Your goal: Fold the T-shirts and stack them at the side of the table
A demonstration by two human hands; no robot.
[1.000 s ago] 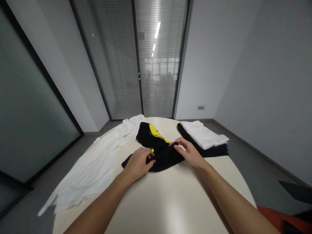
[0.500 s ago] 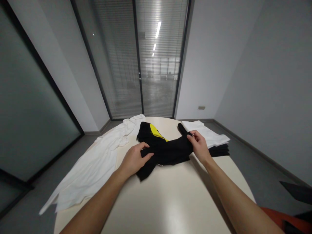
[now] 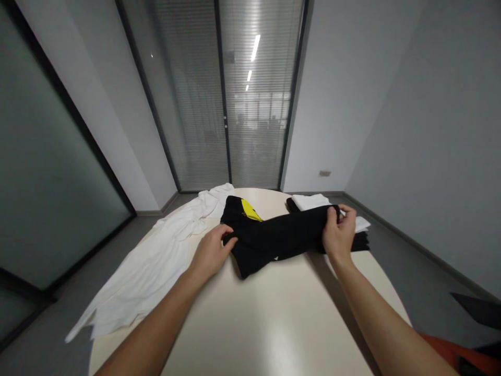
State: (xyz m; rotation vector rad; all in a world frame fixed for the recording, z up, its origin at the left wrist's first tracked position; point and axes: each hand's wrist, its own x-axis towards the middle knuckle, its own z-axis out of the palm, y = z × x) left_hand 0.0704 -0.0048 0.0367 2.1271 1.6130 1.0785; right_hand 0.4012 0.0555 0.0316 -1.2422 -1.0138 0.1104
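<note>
A black garment, seemingly a shirt, with a yellow printed patch, is stretched between both my hands over the table. My left hand pinches its left side between thumb and fingers. On the other end, my right hand grips the far right edge, with the cloth raised in front of the folded stack. A short flap of the black cloth hangs toward me near the left hand. The folded white cloth is partly hidden behind the held garment.
Along the table's left side a long-sleeved white garment lies spread, one sleeve hanging over the edge. Folded black clothes are stacked at right beneath the white cloth. The round cream table has an orange and black object beside it.
My right hand has moved right, drawing the black cloth out longer and over the folded stack. The left hand has shifted slightly left, and the hanging flap has swung right.
</note>
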